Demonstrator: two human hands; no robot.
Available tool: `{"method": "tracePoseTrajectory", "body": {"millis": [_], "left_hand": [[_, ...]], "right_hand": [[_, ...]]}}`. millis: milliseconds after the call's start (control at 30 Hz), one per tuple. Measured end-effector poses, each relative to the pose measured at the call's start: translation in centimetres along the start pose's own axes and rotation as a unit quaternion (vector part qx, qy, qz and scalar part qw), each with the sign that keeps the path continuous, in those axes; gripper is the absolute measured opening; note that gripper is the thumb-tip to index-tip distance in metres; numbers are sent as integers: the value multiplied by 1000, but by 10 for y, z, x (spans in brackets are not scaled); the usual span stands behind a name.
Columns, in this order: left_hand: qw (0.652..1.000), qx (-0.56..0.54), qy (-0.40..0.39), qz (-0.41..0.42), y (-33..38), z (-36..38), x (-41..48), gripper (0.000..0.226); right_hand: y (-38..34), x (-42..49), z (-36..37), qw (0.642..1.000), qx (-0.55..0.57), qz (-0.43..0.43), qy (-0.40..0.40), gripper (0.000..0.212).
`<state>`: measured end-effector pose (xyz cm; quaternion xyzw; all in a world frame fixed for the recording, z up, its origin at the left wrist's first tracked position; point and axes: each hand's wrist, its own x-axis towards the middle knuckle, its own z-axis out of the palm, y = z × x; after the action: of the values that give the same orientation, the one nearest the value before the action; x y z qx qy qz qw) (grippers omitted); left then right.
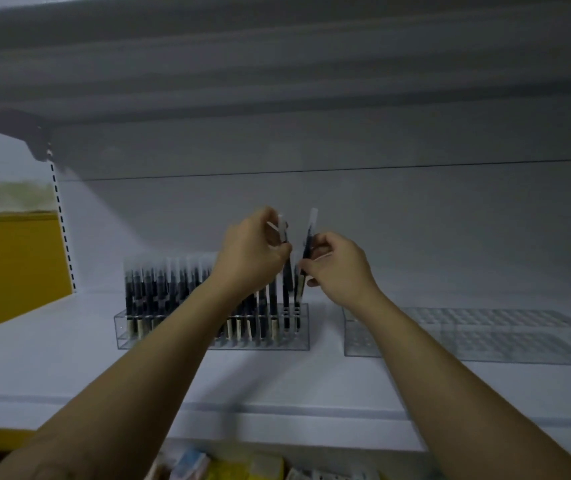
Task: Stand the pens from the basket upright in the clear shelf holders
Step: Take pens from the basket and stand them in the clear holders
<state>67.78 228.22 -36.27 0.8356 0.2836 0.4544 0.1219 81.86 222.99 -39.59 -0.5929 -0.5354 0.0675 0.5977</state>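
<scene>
**Last holes of the left holder**

Head view. Grips a small bunch (282,232) of pens in the left hand (254,252), fingers curled round them, caps up, above the right end of the left holder (292,337). Pinches a single pen (309,239) in the right hand (339,268), nearly upright with a slight tilt, just beside the bunch and over the same end of the holder. Cannot tell through the blur where its lower tip sits. Finds the left holder on the shelf (69,368) packed with standing pens (159,292) along most of its length, with a few holes free at the right end. Finds a second holder (467,336) well to the right on the same shelf, with no pens in it. Sees no basket, only blurred packets (208,462) at the bottom edge, below the shelf.

Reads as the seating step: one pen drawn off the bunch and about to go down into a free hole. Looks close to done with the first holder and not yet begun on the second.

Next calls for squaring the pen to vertical, lining its tip over one of the open holes and lowering it straight without nudging the neighbours. Needs care, with dim light and clear walls making the holes hard to read. After that, calls for another pen from the bunch, and a shift right to the second holder once these holes are full
</scene>
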Motion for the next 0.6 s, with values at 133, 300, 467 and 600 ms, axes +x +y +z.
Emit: {"method": "tracePoseTrajectory", "body": {"millis": [133,300,467,600], "left_hand": [[999,41,-14,-12,-7,4,6,28],[998,47,-36,-21,-16,6,9,31],[997,45,-58,-14,-20,4,12,31],[996,64,-63,-7,-20,3,13,36]], "right_hand": [[14,2,7,999,-47,-14,-12,17],[24,1,6,999,-39,-19,15,18],[21,-1,9,998,-44,-30,14,17],[21,-1,11,999,-45,-19,-5,17]]}}
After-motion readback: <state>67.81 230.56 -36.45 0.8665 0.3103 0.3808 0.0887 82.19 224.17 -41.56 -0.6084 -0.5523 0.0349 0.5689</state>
